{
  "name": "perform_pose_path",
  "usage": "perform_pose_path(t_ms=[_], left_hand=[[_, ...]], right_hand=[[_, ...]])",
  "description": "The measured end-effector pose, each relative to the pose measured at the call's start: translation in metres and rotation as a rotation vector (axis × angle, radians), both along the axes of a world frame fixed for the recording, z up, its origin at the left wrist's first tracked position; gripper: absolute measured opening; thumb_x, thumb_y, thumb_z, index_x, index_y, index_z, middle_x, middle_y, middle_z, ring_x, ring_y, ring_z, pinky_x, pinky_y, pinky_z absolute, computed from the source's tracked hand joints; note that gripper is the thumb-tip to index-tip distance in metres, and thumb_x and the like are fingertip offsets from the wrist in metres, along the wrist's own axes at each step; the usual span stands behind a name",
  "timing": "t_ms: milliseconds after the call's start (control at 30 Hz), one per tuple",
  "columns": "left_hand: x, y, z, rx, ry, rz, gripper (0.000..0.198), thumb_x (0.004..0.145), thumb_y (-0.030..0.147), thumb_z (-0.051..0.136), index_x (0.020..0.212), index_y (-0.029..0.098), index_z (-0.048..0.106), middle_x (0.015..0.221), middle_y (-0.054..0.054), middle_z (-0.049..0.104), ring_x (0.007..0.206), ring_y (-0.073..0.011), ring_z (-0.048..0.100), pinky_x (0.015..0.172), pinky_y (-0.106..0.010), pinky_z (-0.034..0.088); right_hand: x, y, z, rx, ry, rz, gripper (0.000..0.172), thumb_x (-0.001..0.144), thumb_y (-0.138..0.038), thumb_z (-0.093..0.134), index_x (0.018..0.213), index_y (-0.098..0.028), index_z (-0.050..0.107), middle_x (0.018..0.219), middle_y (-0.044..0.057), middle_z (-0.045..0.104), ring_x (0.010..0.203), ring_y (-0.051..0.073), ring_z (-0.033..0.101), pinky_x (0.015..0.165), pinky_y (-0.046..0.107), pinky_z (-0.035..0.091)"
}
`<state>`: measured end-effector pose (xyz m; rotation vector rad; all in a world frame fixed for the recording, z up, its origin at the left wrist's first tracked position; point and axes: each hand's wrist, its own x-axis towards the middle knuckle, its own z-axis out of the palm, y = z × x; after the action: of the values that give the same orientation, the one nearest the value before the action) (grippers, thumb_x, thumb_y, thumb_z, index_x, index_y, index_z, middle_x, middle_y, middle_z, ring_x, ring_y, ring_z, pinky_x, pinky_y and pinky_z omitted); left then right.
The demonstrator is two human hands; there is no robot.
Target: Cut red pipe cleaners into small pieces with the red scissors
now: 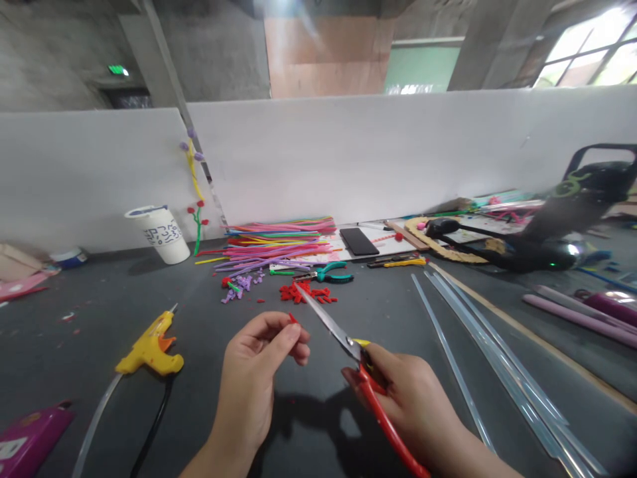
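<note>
My left hand (pixel 263 358) pinches a short red piece of pipe cleaner (pixel 293 318) between thumb and forefinger, its tip poking out above them. In my right hand (pixel 408 392) is a pair of scissors (pixel 343 338) with red handles, blades pointing up and to the left. The blades look closed or nearly so, and they are apart from the red piece. Beyond the blade tips lies a pile of cut red pieces (pixel 318 294). Purple cut pieces (pixel 241 287) are heaped to its left. Pliers (pixel 333 273) with teal and black handles lie behind the red pile.
A yellow glue gun (pixel 152 348) with a cord lies at left, near a white paper cup (pixel 164 236). Pipe cleaners (pixel 279 242) are bundled at the back beside a phone (pixel 359 241). Clear glue sticks (pixel 488 345) stretch along the right; a black lamp-like device (pixel 562 219) stands behind them.
</note>
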<state>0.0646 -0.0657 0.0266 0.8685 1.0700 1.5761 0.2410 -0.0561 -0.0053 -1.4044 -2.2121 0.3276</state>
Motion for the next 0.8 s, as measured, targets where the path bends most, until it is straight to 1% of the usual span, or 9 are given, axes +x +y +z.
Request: perform_pose_path(t_ms=[133, 267, 333, 367, 433, 467, 567, 667, 800], left_hand=[[0.002, 0.001, -0.002, -0.013, 0.043, -0.018, 0.005, 0.068, 0.018, 0.062, 0.07, 0.015, 0.058, 0.061, 0.0, 0.064, 0.051, -0.0088, 0.055, 0.048, -0.019, 0.044], [-0.002, 0.006, -0.003, -0.02, 0.191, -0.058, 0.008, 0.07, 0.022, 0.058, 0.073, 0.015, 0.055, 0.064, 0.0, 0.062, 0.054, -0.0099, 0.054, 0.052, -0.021, 0.044], [-0.011, 0.012, -0.003, -0.033, 0.435, -0.07, 0.01, 0.072, 0.026, 0.054, 0.073, 0.016, 0.053, 0.064, 0.001, 0.06, 0.055, -0.0109, 0.054, 0.054, -0.022, 0.044], [-0.017, 0.016, -0.003, -0.057, 0.624, -0.086, 0.011, 0.074, 0.028, 0.051, 0.075, 0.017, 0.053, 0.063, 0.001, 0.059, 0.056, -0.0114, 0.054, 0.055, -0.023, 0.043], [-0.031, 0.026, -0.005, -0.121, 1.18, -0.049, 0.013, 0.076, 0.03, 0.044, 0.076, 0.02, 0.053, 0.061, 0.003, 0.058, 0.055, -0.0116, 0.054, 0.053, -0.022, 0.04], [-0.037, 0.031, -0.006, -0.144, 1.282, -0.005, 0.012, 0.075, 0.028, 0.045, 0.072, 0.02, 0.053, 0.062, 0.002, 0.058, 0.056, -0.0127, 0.054, 0.053, -0.023, 0.038], [-0.05, 0.043, -0.012, -0.189, 1.462, 0.054, 0.013, 0.071, 0.021, 0.046, 0.059, 0.02, 0.051, 0.058, 0.001, 0.056, 0.058, -0.0154, 0.052, 0.052, -0.025, 0.031], [-0.053, 0.048, -0.019, -0.205, 1.592, 0.045, 0.013, 0.071, 0.017, 0.045, 0.059, 0.02, 0.051, 0.06, -0.001, 0.057, 0.059, -0.0162, 0.052, 0.052, -0.025, 0.029], [-0.052, 0.05, -0.025, -0.217, 1.695, 0.033, 0.015, 0.073, 0.015, 0.043, 0.063, 0.019, 0.054, 0.067, -0.004, 0.059, 0.065, -0.0177, 0.054, 0.056, -0.026, 0.031]], right_hand=[[-0.001, 0.005, 0.004, -0.204, 0.161, -0.034, 0.031, 0.074, -0.044, 0.046, 0.056, -0.02, 0.037, 0.047, -0.007, 0.034, 0.044, 0.008, 0.027, 0.042, 0.019, 0.022], [0.0, 0.012, 0.004, -0.25, 0.261, -0.056, 0.033, 0.075, -0.045, 0.044, 0.054, -0.019, 0.038, 0.048, -0.006, 0.034, 0.046, 0.008, 0.029, 0.042, 0.019, 0.023], [0.002, 0.017, 0.003, -0.22, 0.258, -0.08, 0.035, 0.076, -0.046, 0.042, 0.054, -0.018, 0.04, 0.048, -0.006, 0.035, 0.045, 0.008, 0.03, 0.042, 0.019, 0.024], [0.004, 0.019, 0.003, -0.191, 0.238, -0.096, 0.035, 0.076, -0.046, 0.042, 0.055, -0.018, 0.041, 0.047, -0.005, 0.037, 0.045, 0.008, 0.031, 0.042, 0.019, 0.024], [0.007, 0.024, 0.002, -0.125, 0.188, -0.13, 0.035, 0.076, -0.047, 0.042, 0.056, -0.018, 0.043, 0.046, -0.005, 0.039, 0.044, 0.008, 0.032, 0.042, 0.019, 0.024], [0.008, 0.026, 0.003, -0.098, 0.165, -0.141, 0.034, 0.076, -0.047, 0.043, 0.056, -0.019, 0.043, 0.046, -0.005, 0.04, 0.043, 0.009, 0.032, 0.042, 0.019, 0.024], [0.009, 0.027, 0.005, -0.055, 0.128, -0.152, 0.032, 0.075, -0.046, 0.045, 0.057, -0.019, 0.046, 0.046, -0.004, 0.042, 0.043, 0.009, 0.032, 0.043, 0.021, 0.022], [0.009, 0.026, 0.006, -0.034, 0.107, -0.14, 0.03, 0.075, -0.044, 0.045, 0.059, -0.019, 0.049, 0.047, -0.003, 0.045, 0.042, 0.01, 0.034, 0.044, 0.021, 0.021], [0.008, 0.025, 0.007, -0.024, 0.103, -0.124, 0.028, 0.075, -0.043, 0.045, 0.061, -0.019, 0.051, 0.049, -0.002, 0.048, 0.044, 0.011, 0.037, 0.045, 0.022, 0.02]])
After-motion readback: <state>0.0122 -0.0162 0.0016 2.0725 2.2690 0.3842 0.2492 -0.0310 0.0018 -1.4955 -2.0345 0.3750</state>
